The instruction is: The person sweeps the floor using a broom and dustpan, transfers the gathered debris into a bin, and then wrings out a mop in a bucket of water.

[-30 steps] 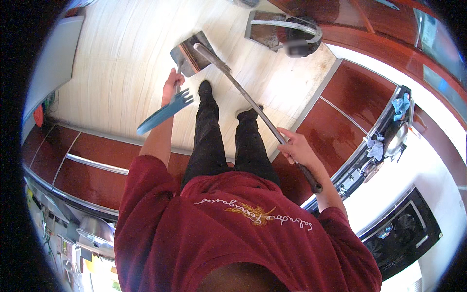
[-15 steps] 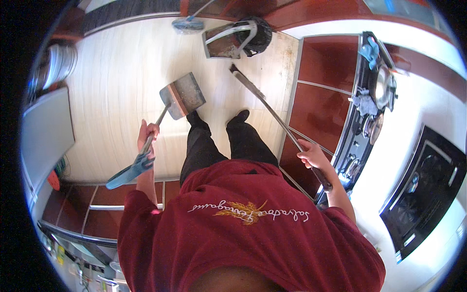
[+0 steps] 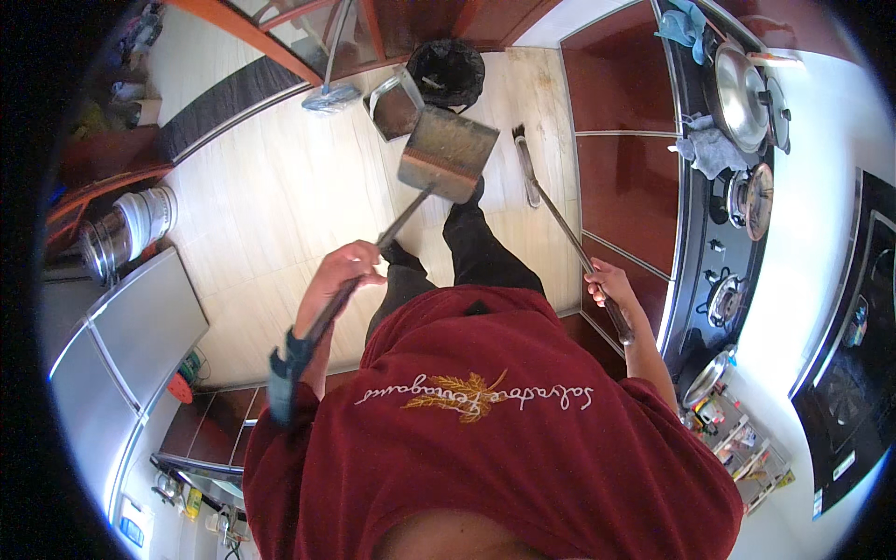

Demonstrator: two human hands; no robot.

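Observation:
My left hand point(image 3: 347, 269) is closed round the stick of a long-handled dustpan point(image 3: 452, 149), whose handle ends in a blue-green grip point(image 3: 287, 369) by my left sleeve. The dustpan's flat, dirty pan is raised in front of my legs and hides part of one foot. My right hand point(image 3: 611, 282) grips the handle of a long broom point(image 3: 560, 221). Its narrow head, with dark bristles, reaches down at the right, apart from the dustpan. Beyond the pan stands a black-lined trash bin point(image 3: 446, 73), with a grey-framed scoop-like container point(image 3: 394, 105) beside it.
A mop with a pale blue head point(image 3: 331, 98) leans near the doorway. Red cabinets point(image 3: 623, 173) and a stove counter with a steel wok point(image 3: 740, 98) run along the right. At the left are stacked basins point(image 3: 147, 219) and a silver-grey fridge point(image 3: 149, 317).
My left hand has moved the dustpan to the right and farther out, nearer the bin. The broom head has shifted right. My view has also turned, with more of the doorway showing.

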